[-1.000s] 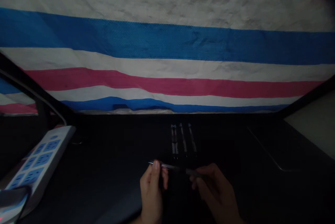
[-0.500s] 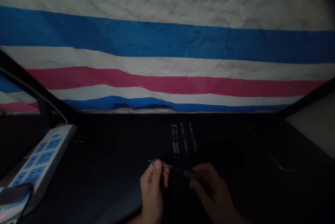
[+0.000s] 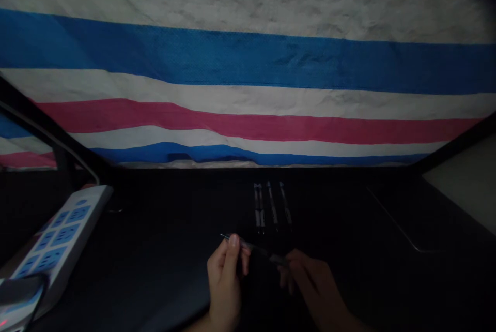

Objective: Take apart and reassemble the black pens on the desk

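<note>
A thin dark pen (image 3: 256, 248) is held level over a black table (image 3: 163, 249). My left hand (image 3: 226, 283) pinches its left end, where a small metal tip pokes out. My right hand (image 3: 310, 285) grips the other end with curled fingers. Just beyond the hands, several more pens (image 3: 271, 207) lie side by side on the table, pointing away from me. The light is dim, so fine detail of the pen is lost.
A white power strip (image 3: 58, 239) with blue sockets lies at the left, with a shiny object (image 3: 17, 303) at its near end. A striped red, white and blue tarp (image 3: 248, 63) hangs behind the table. A flat dark slab (image 3: 418, 218) lies at the right.
The right hand has slid a little left along the pen, closer to the left hand, and the pen now tilts slightly down to the right. The left hand has hardly moved.
</note>
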Action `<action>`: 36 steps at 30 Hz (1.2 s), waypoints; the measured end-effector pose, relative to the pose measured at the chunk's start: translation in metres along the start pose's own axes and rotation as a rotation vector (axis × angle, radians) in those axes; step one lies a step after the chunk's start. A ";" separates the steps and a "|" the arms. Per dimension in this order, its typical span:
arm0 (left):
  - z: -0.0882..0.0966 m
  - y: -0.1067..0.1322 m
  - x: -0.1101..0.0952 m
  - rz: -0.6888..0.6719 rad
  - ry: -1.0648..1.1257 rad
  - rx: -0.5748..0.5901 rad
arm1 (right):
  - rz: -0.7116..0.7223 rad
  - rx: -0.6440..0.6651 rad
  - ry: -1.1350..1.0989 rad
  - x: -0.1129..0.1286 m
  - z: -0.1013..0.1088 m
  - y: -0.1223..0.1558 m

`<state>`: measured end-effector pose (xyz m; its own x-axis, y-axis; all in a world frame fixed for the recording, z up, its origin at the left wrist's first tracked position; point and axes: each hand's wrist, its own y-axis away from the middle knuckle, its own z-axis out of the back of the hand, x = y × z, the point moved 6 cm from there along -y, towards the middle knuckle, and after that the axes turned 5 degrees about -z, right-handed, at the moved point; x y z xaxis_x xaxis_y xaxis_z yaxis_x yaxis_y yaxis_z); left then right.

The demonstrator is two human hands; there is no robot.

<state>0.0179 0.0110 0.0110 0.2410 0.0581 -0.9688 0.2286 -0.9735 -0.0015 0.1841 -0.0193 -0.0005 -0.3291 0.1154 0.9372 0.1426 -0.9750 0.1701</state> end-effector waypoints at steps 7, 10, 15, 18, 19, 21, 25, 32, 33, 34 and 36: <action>0.000 0.000 0.003 0.022 0.009 0.002 | 0.001 -0.012 0.119 0.001 0.000 0.000; 0.000 0.001 0.002 0.019 0.009 0.012 | 0.030 -0.004 0.081 0.004 0.001 0.001; 0.001 0.001 0.000 -0.018 -0.016 0.009 | 0.044 -0.030 0.144 0.007 0.002 0.000; 0.001 -0.001 0.003 0.001 0.002 0.034 | -0.053 0.046 0.014 0.002 -0.002 -0.002; 0.001 -0.002 0.004 0.002 0.005 0.042 | -0.106 0.078 -0.058 -0.001 -0.004 -0.003; 0.001 -0.003 0.005 -0.006 -0.005 0.046 | -0.173 0.122 -0.154 -0.004 -0.006 -0.003; 0.004 -0.005 0.006 -0.019 -0.066 0.034 | -0.043 0.082 0.006 0.005 -0.002 -0.006; 0.004 -0.008 0.008 -0.080 -0.133 0.103 | -0.232 0.201 -0.141 -0.013 -0.007 -0.013; 0.004 -0.009 0.008 -0.095 -0.144 0.118 | -0.257 0.237 -0.200 -0.015 -0.009 -0.015; 0.004 -0.010 0.007 -0.110 -0.153 0.136 | -0.279 0.268 -0.253 -0.017 -0.010 -0.015; 0.001 -0.012 0.004 -0.135 -0.170 0.174 | -0.311 0.307 -0.327 -0.019 -0.012 -0.016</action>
<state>0.0147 0.0227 0.0068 0.0547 0.1660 -0.9846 0.0788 -0.9837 -0.1615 0.1768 -0.0078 -0.0248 -0.0983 0.4902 0.8660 0.3672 -0.7910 0.4894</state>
